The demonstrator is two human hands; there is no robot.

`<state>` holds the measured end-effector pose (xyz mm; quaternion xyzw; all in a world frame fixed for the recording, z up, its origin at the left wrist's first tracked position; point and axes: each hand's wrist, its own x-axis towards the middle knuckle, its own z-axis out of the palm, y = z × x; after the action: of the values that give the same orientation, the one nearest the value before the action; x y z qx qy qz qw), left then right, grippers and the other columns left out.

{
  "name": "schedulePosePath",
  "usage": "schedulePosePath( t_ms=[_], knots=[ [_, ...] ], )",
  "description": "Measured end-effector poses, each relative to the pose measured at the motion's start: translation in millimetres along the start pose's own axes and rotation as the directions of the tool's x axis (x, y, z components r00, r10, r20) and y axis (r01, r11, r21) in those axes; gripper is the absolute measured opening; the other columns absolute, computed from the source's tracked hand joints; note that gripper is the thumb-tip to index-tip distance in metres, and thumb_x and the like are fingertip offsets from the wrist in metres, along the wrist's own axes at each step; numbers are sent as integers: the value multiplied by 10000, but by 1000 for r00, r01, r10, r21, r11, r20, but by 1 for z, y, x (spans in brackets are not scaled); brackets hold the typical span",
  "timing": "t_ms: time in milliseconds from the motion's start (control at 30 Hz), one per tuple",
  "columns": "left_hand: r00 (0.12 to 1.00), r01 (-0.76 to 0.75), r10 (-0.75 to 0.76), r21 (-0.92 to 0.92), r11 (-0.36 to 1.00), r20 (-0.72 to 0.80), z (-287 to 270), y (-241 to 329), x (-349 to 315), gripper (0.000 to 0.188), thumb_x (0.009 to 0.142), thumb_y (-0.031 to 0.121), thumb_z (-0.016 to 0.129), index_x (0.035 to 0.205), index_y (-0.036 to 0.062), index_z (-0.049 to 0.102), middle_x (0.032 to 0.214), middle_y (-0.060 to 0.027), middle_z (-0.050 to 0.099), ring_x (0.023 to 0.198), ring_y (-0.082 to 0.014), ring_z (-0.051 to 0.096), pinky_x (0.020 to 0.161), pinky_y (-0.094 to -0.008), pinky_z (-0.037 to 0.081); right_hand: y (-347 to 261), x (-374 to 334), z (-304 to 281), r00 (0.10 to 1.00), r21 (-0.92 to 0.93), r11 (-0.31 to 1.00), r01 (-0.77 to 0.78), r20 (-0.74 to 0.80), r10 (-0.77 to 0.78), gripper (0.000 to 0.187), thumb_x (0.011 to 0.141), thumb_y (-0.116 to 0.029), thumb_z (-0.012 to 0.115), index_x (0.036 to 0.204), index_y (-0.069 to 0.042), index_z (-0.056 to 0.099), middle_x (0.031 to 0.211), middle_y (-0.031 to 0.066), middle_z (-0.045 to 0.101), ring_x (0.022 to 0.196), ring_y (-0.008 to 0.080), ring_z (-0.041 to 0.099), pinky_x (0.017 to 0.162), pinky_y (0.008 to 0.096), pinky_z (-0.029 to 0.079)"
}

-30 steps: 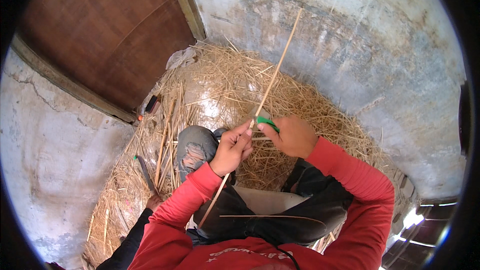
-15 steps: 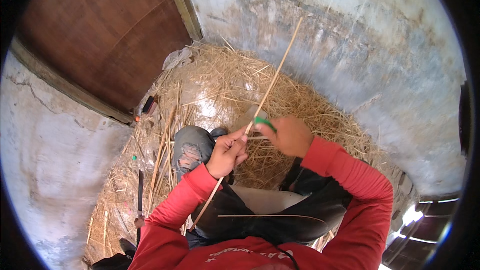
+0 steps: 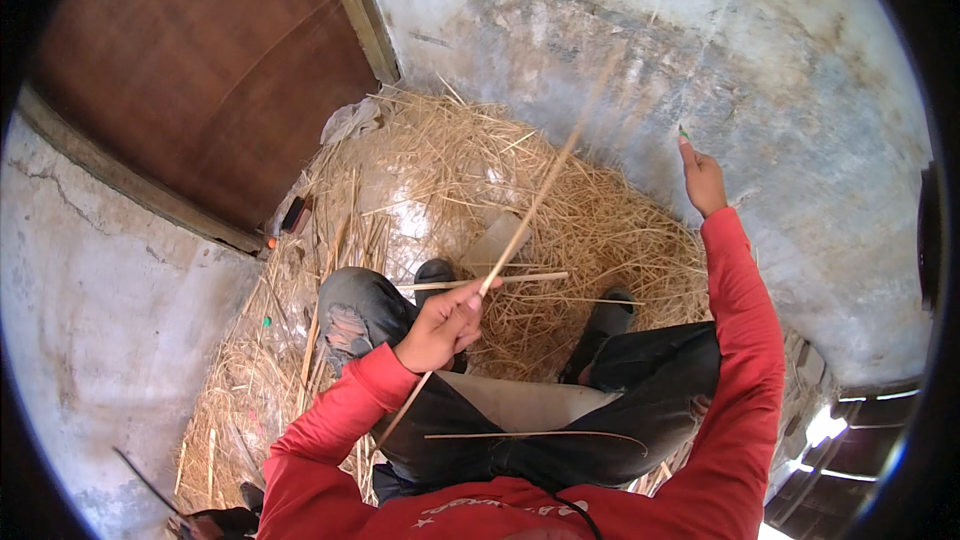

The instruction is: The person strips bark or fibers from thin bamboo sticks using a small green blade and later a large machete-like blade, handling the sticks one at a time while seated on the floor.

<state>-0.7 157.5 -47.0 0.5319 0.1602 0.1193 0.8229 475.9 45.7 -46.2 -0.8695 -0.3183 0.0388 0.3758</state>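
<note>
Strip and green piece have come well apart: half a second ago the green piece was beside the strip, just above the gripping fingers, and now the right hand has swung out to the far right, in front of the stained wall. That hand is mostly curled, with the green tip showing past its thumb; how tightly it grips, and what the rest of the piece looks like, I cannot tell. The left hand has stayed closed on the strip, thumb pressed over it, so the long pale length slants over the straw, its lower end passing down by the left thigh and its upper end blurred as if quivering. For the work, this seems to mean a break in contact, with the left hand alone steadying the strip. The right leg has moved outward too, uncovering a dark boot, while a thin stick lies across the lap as it did. At lower left, a dark tool beside a co-worker has swung outward toward the wall, its details too blurred to read
</note>
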Motion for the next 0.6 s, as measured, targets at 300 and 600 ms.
schedulePosePath(
  t_ms=[300,600],
  knots=[
    [994,-17,-1,-160,987,-109,18,17,26,457,1074,260,401,1485,63,384,628,59,245,480,-63,183,442,-224,207,-174,-135,31,728,144,863,484,481,-488,603,994,-514,476,786,30,631,581,213,530,517,347,534,536,470,437],
    [983,-10,-22,-173,985,-184,15,4,32,440,1074,212,414,1493,81,387,645,51,264,502,-57,195,451,-220,223,-181,-163,61,627,74,818,570,604,-492,585,984,-531,462,782,-16,653,623,237,584,609,441,596,549,514,460]
  ],
)
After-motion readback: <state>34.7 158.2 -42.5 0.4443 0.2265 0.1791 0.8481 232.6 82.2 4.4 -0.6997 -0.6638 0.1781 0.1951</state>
